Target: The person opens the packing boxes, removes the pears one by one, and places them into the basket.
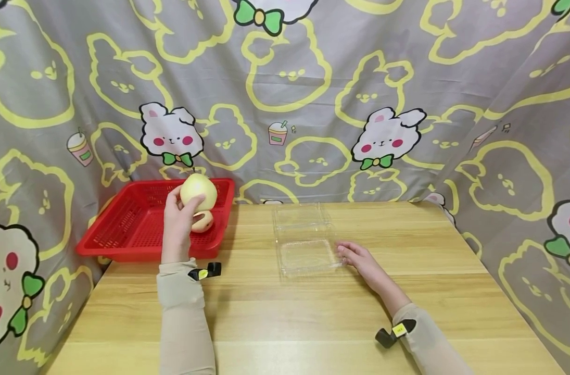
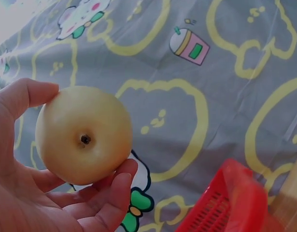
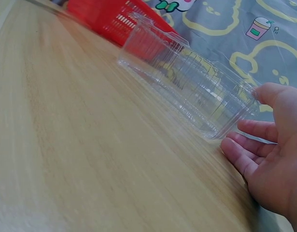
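Note:
In the head view my left hand [image 1: 178, 221] holds a round pale yellow pear [image 1: 199, 191] above the right part of the red basket [image 1: 139, 252]. Thumb and fingers wrap its sides, and the left wrist view shows the dark dimple of the pear [image 2: 85, 130] facing the camera. Another yellowish fruit [image 1: 203, 223] sits lower, at the basket's right side, partly hidden; its kind is unclear. My right hand [image 1: 359, 260] is at the right edge of a clear plastic box [image 1: 308, 255] with its lid folded back. In the right wrist view the thumb touches the rim, fingers loosely extended beside the wall.
The wooden table [image 1: 285, 317] extends around the box and basket. A grey curtain [image 1: 285, 172] with rabbit prints hangs along the table's back and sides. Each sleeve carries a black wrist camera, one on the left [image 1: 213, 270] and one on the right [image 1: 385, 337].

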### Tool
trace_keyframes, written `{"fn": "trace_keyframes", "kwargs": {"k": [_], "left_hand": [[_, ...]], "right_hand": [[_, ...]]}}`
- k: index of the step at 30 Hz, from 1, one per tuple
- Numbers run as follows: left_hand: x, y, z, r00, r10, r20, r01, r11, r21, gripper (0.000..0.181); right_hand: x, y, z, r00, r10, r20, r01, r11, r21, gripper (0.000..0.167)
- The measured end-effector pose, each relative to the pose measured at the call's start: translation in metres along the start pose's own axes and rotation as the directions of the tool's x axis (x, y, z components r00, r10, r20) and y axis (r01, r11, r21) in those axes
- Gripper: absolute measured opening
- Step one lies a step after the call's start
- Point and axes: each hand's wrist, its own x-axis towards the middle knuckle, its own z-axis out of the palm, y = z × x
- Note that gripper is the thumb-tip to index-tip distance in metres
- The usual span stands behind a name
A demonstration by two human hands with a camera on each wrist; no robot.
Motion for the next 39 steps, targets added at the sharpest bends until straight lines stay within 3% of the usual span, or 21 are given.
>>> {"fn": "trace_keyframes", "kwargs": {"k": [20,39], "left_hand": [[0.021,0.008,-0.028,0.998,-0.008,-0.066,0.003,0.997,-0.082,0.059],[0.046,0.026,-0.049,0.994,-0.025,-0.109,0.018,0.997,-0.068,0.057]], "right_hand": [[-0.004,-0.002,0.0,1.0,0.004,-0.003,-0.004,1.0,0.014,0.054],[-0.001,-0.003,0.0,1.0,0.006,-0.003,-0.006,1.0,0.013,0.054]]}}
